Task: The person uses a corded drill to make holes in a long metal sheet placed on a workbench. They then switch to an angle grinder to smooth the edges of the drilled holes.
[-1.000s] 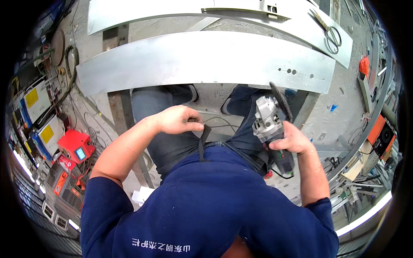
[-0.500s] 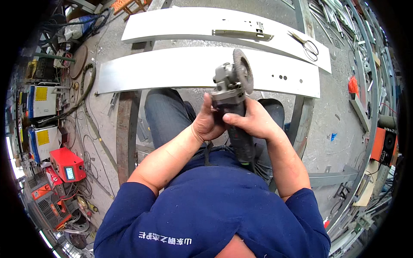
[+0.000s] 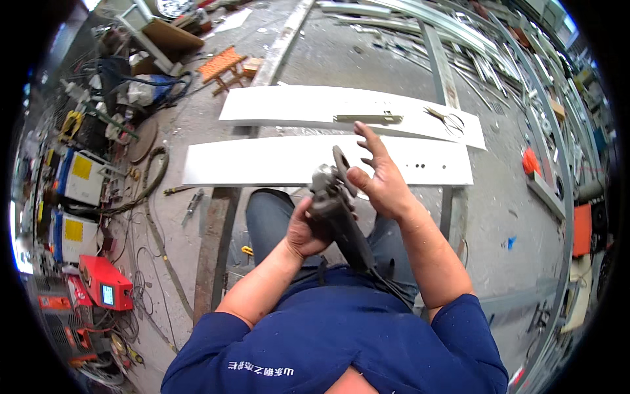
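Note:
An angle grinder (image 3: 341,226) is held over my lap, its black body slanting down toward my belly. My left hand (image 3: 310,230) grips it near the metal gear head. The grinder's disc (image 3: 342,169) stands edge-on at the far end. My right hand (image 3: 382,174) is off the body, fingers spread, close beside the disc; whether the thumb touches the disc I cannot tell. Beyond my knees lies a long white panel (image 3: 256,161) with small dark holes near its right end. Behind it, a second white panel (image 3: 282,105) carries a slim metal lock body (image 3: 369,119) and scissors (image 3: 447,121).
Steel beams (image 3: 215,262) support the panels. At left are a red machine (image 3: 106,282) with a small screen, white boxes with yellow labels (image 3: 82,226), and hoses and cables across the floor. An orange-topped stool (image 3: 222,64) stands far left; metal profiles (image 3: 472,59) lie far right.
My right hand has let go of the grinder's body and opened out beside the disc. The grinder has tilted, its head turning left. The view has shifted, showing more of the far floor.

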Available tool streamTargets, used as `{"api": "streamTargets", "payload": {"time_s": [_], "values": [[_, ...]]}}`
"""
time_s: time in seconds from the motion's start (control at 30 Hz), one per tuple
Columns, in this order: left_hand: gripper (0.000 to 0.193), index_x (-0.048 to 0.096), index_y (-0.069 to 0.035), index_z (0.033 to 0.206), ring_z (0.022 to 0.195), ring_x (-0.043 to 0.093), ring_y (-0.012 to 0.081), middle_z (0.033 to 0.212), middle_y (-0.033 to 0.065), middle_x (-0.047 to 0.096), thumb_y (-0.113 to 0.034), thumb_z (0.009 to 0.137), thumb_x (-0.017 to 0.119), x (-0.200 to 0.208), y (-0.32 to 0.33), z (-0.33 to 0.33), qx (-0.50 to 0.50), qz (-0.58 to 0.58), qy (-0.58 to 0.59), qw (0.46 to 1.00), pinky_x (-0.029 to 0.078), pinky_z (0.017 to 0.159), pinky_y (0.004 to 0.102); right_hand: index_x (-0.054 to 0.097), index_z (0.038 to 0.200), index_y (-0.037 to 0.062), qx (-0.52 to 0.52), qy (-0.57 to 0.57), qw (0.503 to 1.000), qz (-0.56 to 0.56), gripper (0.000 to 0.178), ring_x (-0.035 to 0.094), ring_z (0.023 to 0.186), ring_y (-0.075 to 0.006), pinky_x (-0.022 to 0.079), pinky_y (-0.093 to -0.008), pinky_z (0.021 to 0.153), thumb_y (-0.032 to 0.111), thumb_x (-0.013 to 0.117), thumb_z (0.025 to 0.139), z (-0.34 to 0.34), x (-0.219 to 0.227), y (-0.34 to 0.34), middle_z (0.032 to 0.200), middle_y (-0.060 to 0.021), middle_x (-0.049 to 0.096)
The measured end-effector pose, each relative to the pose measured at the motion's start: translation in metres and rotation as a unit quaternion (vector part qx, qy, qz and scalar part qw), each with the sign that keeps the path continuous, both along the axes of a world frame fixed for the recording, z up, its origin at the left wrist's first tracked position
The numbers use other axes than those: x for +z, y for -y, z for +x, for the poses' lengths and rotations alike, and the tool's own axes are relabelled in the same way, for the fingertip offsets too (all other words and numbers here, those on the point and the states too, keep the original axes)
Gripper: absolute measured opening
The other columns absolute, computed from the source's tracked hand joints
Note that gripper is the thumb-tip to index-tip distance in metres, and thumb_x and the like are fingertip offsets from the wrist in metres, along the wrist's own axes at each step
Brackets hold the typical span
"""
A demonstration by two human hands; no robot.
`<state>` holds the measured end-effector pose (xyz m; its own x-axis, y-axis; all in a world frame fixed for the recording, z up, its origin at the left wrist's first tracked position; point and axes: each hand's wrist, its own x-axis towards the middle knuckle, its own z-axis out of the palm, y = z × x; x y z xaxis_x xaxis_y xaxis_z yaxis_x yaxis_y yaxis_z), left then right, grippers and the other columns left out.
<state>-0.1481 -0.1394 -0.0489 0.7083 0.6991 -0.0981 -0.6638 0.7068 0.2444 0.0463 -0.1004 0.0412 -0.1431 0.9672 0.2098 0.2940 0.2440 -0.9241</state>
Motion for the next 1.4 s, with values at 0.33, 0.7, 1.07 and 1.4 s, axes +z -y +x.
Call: {"api": "streamTargets", "payload": {"time_s": [0.33,0.7,1.07,1.4], "values": [[0.073,0.047,-0.010,0.145,0.126,0.056,0.0320,0.135,0.0124,0.059,-0.056,0.090,0.064,-0.014,0.027,-0.032,0.013,0.072,-0.025,0.997,0.039,0.112,0.0458,0.044,0.143,0.0038,0.144,-0.101,0.983,-0.059,0.068,0.047,0.127,-0.0233,0.037,-0.0376,0.109,0.025,0.073,0.086,-0.047,-0.012,0.021,0.136,-0.0136,0.052],[0.075,0.038,-0.006,0.148,0.125,0.055,0.0210,0.132,0.0097,0.058,-0.035,0.089,0.074,0.014,0.031,-0.002,0.045,0.128,-0.135,0.982,0.041,0.108,0.0355,0.058,0.121,0.0018,0.036,-0.292,0.901,-0.317,0.036,0.057,0.103,-0.0181,0.048,-0.0318,0.091,0.025,0.060,0.094,-0.016,0.027,0.029,0.113,-0.0096,0.060],[0.084,0.044,-0.016,0.146,0.124,0.058,0.0307,0.134,0.0128,0.059,-0.074,0.087,0.051,0.008,0.012,-0.004,0.029,0.056,0.009,0.998,0.045,0.107,0.0493,0.057,0.119,0.0025,0.106,0.076,0.971,0.201,0.054,0.053,0.114,-0.0325,0.042,-0.0400,0.102,0.031,0.075,0.077,-0.048,0.028,0.006,0.124,-0.0166,0.053],[0.081,0.051,-0.018,0.141,0.101,0.065,0.0359,0.124,0.0136,0.064,-0.079,0.092,0.030,-0.092,-0.001,-0.071,0.205,-0.054,0.044,0.976,0.049,0.094,0.0536,0.073,0.098,0.0033,0.084,0.134,0.986,-0.049,0.036,0.066,0.090,-0.0362,0.052,-0.0420,0.083,0.037,0.071,0.088,-0.121,-0.074,-0.033,0.096,-0.0179,0.069]]}}
